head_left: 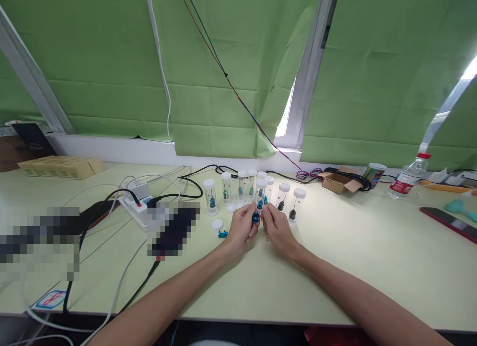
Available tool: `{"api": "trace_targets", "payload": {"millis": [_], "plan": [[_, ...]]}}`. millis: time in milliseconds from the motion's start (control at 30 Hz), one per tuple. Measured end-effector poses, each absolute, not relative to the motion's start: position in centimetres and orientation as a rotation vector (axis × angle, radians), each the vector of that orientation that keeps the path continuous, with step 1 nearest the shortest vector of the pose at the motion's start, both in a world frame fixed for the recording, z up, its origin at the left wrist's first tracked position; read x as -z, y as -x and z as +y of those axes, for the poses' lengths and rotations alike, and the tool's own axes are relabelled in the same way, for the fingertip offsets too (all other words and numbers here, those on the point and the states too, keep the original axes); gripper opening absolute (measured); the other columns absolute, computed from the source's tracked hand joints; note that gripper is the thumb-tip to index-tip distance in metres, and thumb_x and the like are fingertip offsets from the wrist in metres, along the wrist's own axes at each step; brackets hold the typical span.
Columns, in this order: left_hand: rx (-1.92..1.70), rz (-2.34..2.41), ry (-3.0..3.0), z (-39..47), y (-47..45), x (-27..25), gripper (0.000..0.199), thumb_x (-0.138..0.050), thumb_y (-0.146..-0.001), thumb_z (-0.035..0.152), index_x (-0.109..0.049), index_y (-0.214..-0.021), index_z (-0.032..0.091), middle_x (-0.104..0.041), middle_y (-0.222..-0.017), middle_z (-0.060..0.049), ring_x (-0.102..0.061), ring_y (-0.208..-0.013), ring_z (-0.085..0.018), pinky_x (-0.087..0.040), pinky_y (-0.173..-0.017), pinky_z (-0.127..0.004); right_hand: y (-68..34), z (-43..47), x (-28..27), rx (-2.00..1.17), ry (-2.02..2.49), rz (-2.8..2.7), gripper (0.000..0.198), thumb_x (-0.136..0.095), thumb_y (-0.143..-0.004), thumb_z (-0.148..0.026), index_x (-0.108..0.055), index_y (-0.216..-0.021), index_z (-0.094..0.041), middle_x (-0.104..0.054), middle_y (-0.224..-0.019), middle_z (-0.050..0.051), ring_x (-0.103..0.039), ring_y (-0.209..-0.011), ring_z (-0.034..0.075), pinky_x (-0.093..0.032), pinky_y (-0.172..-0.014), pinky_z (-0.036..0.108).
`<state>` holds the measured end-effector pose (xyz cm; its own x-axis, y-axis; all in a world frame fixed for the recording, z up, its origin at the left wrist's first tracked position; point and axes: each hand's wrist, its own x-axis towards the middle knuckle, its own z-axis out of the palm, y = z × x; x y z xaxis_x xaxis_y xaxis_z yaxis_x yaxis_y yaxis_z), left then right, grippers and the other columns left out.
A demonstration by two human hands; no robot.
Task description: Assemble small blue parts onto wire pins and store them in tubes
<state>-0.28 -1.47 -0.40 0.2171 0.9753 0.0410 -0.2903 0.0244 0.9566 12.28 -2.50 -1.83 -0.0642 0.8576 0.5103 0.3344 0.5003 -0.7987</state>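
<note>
My left hand (240, 229) is closed around a small shiny blue metal fitting (255, 216), held a little above the table. Close beside it, my right hand (278, 231) has its fingers pinched together; what they hold, if anything, is too small to make out. Left of my hands, a second blue metal fitting (222, 234) lies on the table by a loose white cap (217, 224). Several clear tubes with white caps stand upright behind my hands, among them a tube (210, 197) with a blue part inside. At the right, a capped tube (297, 207) contains a dark part.
A power strip (133, 210) with cables and a pixelated dark device (177, 229) lie to the left. Back right are an open cardboard box (338, 182), a can (374, 175) and a water bottle (408, 179). Yellow boxes (61, 167) sit far left.
</note>
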Motion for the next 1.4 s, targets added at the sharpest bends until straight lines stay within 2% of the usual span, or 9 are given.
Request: {"api": "trace_targets", "payload": {"millis": [133,300,500,600,700,1233,1400], "plan": [[-1.169,0.811,-1.079,-1.3,0.8,-0.4,0.045,-0.063,-0.079,0.059,-0.052,-0.066,0.017,-0.045,-0.047,0.006,-0.027,-0.028,-0.002,-0.014,-0.029,-0.018,-12.4,-2.6,1.7,-0.451,1.07,-1.671,0.03,-0.039,-0.098,-0.039,-0.044,-0.074,-0.021,-0.041,-0.059,-0.005,-0.034,-0.052,0.01,-0.028,-0.052,0.024],[-1.183,0.824,-1.067,-0.6,1.6,-1.1,0.041,-0.065,-0.079,0.053,-0.053,-0.067,0.016,-0.045,-0.046,0.006,-0.027,-0.028,-0.002,-0.015,-0.03,-0.017,-12.3,-2.4,2.1,-0.296,1.097,-1.837,0.019,-0.045,-0.094,-0.026,-0.056,-0.082,-0.018,-0.054,-0.065,-0.002,-0.045,-0.056,0.012,-0.033,-0.055,0.024],[-1.195,0.83,-1.052,0.6,2.3,-1.3,0.039,-0.069,-0.076,0.051,-0.054,-0.067,0.016,-0.046,-0.046,0.006,-0.025,-0.028,-0.001,-0.014,-0.03,-0.017,-11.9,-2.4,2.7,-0.172,1.097,-2.022,0.011,-0.051,-0.089,-0.016,-0.06,-0.095,-0.017,-0.061,-0.091,0.007,-0.057,-0.084,0.019,-0.046,-0.075,0.031],[-1.198,0.834,-1.048,0.8,2.5,-1.3,0.039,-0.069,-0.076,0.05,-0.054,-0.066,0.016,-0.045,-0.044,0.006,-0.023,-0.027,-0.001,-0.013,-0.029,-0.017,-11.7,-2.7,2.7,-0.147,1.03,-2.109,0.016,-0.053,-0.088,-0.014,-0.061,-0.101,-0.018,-0.061,-0.101,0.01,-0.054,-0.101,0.023,-0.047,-0.088,0.037],[-1.189,0.84,-1.043,0.9,2.6,-1.4,0.039,-0.069,-0.076,0.05,-0.053,-0.065,0.015,-0.044,-0.042,0.006,-0.023,-0.027,-0.001,-0.013,-0.029,-0.017,-11.4,-3.1,2.6,-0.141,0.948,-2.199,0.024,-0.054,-0.087,-0.012,-0.061,-0.109,-0.019,-0.061,-0.108,0.01,-0.052,-0.105,0.024,-0.046,-0.094,0.042],[-1.114,0.762,-1.02,1.5,3.8,-2.4,0.036,-0.072,-0.075,0.045,-0.054,-0.068,0.015,-0.045,-0.042,0.007,-0.021,-0.024,0.0,-0.013,-0.027,-0.016,-9.6,-4.7,2.4,-0.13,0.753,-2.384,0.028,-0.049,-0.096,-0.021,-0.059,-0.121,-0.016,-0.065,-0.113,0.01,-0.05,-0.113,0.024,-0.043,-0.101,0.04],[-1.116,0.79,-1.033,1.6,4.0,-2.4,0.036,-0.071,-0.075,0.046,-0.053,-0.068,0.015,-0.044,-0.042,0.007,-0.021,-0.025,0.0,-0.013,-0.027,-0.015,-9.5,-4.7,2.4,-0.077,0.706,-2.436,0.025,-0.049,-0.096,-0.02,-0.059,-0.119,-0.018,-0.064,-0.119,0.01,-0.049,-0.116,0.023,-0.041,-0.103,0.039]]}}
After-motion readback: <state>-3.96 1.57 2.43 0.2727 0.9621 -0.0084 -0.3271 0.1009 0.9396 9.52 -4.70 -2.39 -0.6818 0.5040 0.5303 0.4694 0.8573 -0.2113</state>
